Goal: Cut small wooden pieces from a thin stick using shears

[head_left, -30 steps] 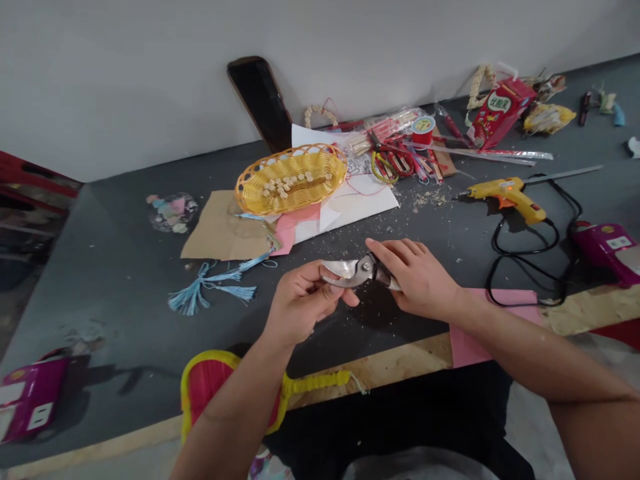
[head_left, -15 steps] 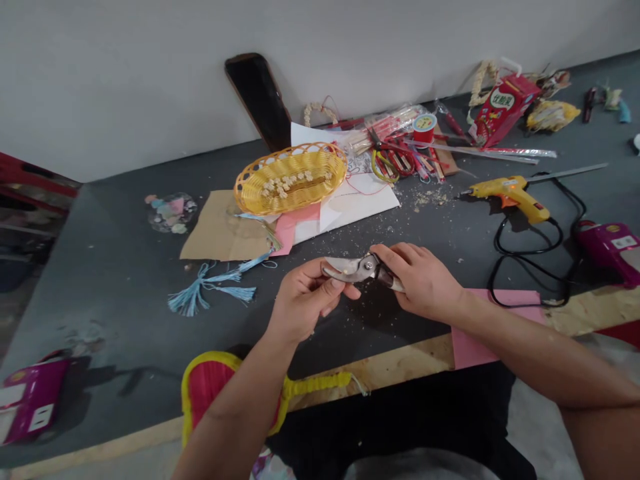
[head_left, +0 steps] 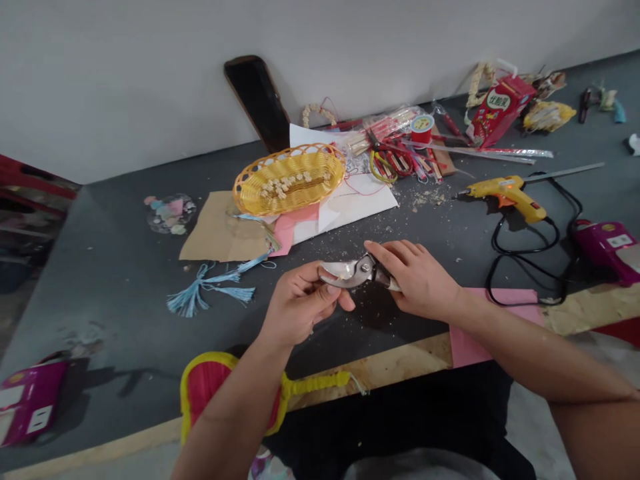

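Observation:
My right hand (head_left: 423, 280) is wrapped round the handles of a pair of pruning shears (head_left: 350, 272), whose metal blades point left. At the blade tips, the fingers of my left hand (head_left: 300, 300) are pinched together; whatever they hold is too small or hidden to make out. Pale crumbs lie scattered on the dark table beneath both hands. Beyond them stands a yellow woven basket (head_left: 300, 197) with small pale pieces (head_left: 285, 183) inside. A light blue tassel (head_left: 193, 293) lies to the left of my left hand.
A yellow glue gun (head_left: 510, 193) with a black cord lies at right, near a purple box (head_left: 607, 250). Behind are scissors (head_left: 383, 167), a thread spool (head_left: 423, 130), a red drink carton (head_left: 501, 110) and a leaning phone (head_left: 257, 100). A red-and-yellow fan-shaped piece (head_left: 207, 380) lies at the front edge.
The shear blades look closer together than before. Both hands keep nearly the same place and grip; the whole view has shifted slightly.

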